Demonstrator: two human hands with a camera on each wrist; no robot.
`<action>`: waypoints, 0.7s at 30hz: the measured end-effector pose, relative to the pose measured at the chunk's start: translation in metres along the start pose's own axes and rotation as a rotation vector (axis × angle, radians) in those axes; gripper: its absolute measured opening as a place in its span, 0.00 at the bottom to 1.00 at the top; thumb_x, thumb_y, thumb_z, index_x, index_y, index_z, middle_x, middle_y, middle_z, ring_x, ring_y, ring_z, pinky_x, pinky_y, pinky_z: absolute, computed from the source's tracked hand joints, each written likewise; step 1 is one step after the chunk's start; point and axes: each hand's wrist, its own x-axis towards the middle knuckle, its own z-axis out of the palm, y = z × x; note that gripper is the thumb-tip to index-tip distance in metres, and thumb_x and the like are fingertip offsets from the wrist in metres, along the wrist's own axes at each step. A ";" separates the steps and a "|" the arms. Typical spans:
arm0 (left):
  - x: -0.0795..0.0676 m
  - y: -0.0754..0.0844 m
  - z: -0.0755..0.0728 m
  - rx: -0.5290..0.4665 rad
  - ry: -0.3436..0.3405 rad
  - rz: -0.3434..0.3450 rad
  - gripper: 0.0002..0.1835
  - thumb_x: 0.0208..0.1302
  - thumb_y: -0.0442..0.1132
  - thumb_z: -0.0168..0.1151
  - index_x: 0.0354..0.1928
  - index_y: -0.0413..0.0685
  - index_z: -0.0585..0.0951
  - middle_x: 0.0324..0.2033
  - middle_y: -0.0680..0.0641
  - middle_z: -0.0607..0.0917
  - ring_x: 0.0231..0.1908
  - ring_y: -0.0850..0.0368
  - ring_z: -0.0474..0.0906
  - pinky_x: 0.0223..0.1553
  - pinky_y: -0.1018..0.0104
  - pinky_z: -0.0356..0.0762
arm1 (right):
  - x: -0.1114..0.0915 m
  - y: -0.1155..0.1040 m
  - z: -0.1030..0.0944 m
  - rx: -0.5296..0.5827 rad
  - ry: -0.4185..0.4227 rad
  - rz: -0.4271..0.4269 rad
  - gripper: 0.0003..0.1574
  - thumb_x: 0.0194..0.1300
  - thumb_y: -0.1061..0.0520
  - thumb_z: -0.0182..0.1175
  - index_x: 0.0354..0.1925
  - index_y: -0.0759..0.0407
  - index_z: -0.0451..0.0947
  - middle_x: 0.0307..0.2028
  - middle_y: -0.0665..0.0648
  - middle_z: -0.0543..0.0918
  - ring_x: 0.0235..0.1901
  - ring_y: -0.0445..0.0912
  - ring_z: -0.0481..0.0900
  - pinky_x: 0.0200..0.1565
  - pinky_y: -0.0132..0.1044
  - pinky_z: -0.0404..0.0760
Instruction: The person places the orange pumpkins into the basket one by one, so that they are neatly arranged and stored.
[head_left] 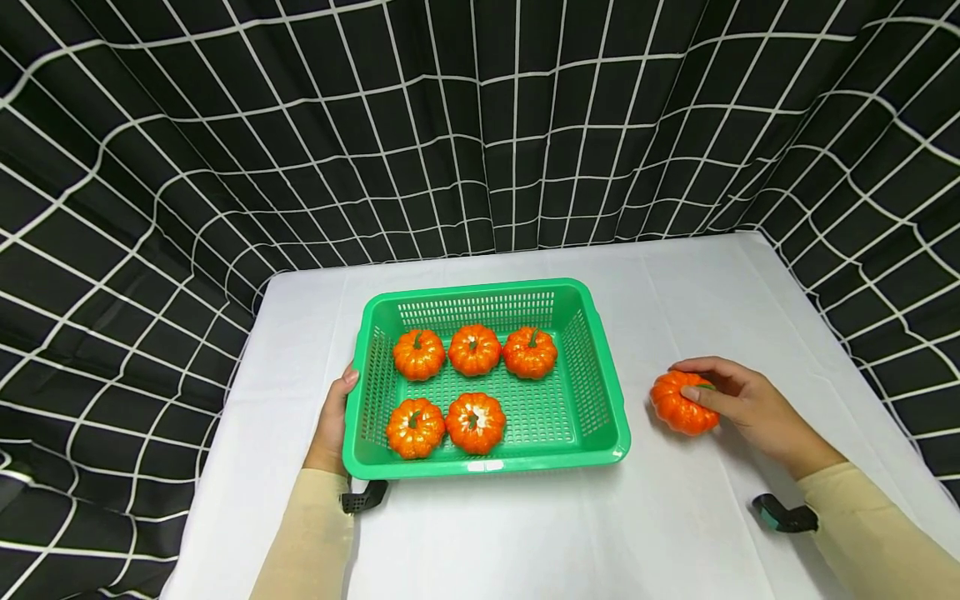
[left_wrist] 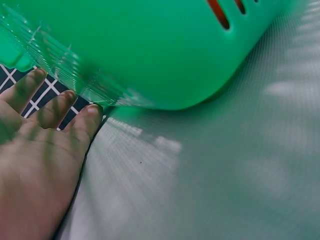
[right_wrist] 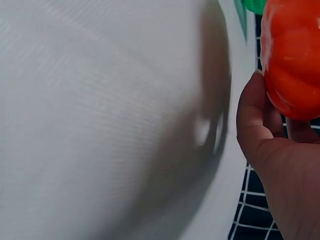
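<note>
In the head view a green plastic basket (head_left: pixel 487 468) holds several small orange pumpkins, three in the back row and two in front. My left hand (head_left: pixel 330 425) is at the basket's left side; the left wrist view shows its fingers (left_wrist: pixel 86 120) extended against the outer wall. To the right of the basket, my right hand (head_left: pixel 757 408) grips another small pumpkin (head_left: pixel 678 406) between thumb and fingers. Up close in the right wrist view, this glossy ribbed pumpkin (right_wrist: pixel 295 60) sits at the fingertips, and the hand's shadow falls on the cloth.
A white cloth (head_left: pixel 540 533) covers the table. Black curtains with a white grid (head_left: pixel 495 125) enclose the back and both sides. Inside the basket, bare floor (head_left: pixel 540 417) shows at the front right. Dark wrist devices (head_left: pixel 783 514) sit at both sleeves.
</note>
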 end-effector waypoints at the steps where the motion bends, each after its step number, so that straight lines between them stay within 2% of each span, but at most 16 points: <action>1: 0.000 0.000 0.000 -0.002 -0.002 -0.001 0.39 0.78 0.57 0.36 0.89 0.71 0.51 0.82 0.47 0.59 0.74 0.41 0.61 0.70 0.46 0.63 | 0.001 -0.001 0.000 -0.001 0.001 -0.002 0.23 0.81 0.58 0.64 0.69 0.63 0.80 0.61 0.51 0.85 0.59 0.42 0.78 0.53 0.28 0.79; 7: 0.001 -0.001 -0.001 -0.001 -0.008 0.001 0.38 0.78 0.57 0.36 0.89 0.72 0.51 0.82 0.47 0.60 0.73 0.41 0.62 0.69 0.48 0.65 | 0.004 -0.008 0.002 0.018 0.034 0.013 0.22 0.80 0.58 0.66 0.67 0.61 0.82 0.59 0.50 0.86 0.58 0.43 0.80 0.52 0.29 0.81; 16: 0.000 0.000 0.000 0.000 -0.014 0.009 0.38 0.79 0.56 0.36 0.89 0.71 0.51 0.82 0.47 0.60 0.73 0.41 0.61 0.69 0.49 0.66 | 0.013 -0.020 0.000 0.014 0.028 -0.071 0.22 0.81 0.61 0.63 0.68 0.63 0.81 0.60 0.50 0.86 0.57 0.43 0.80 0.51 0.29 0.81; 21: -0.001 0.002 0.002 0.002 0.001 0.002 0.39 0.78 0.56 0.36 0.90 0.70 0.50 0.82 0.47 0.59 0.73 0.42 0.61 0.70 0.48 0.64 | 0.017 -0.030 0.000 0.032 0.032 -0.089 0.22 0.80 0.61 0.64 0.68 0.63 0.81 0.59 0.51 0.87 0.56 0.45 0.81 0.50 0.30 0.82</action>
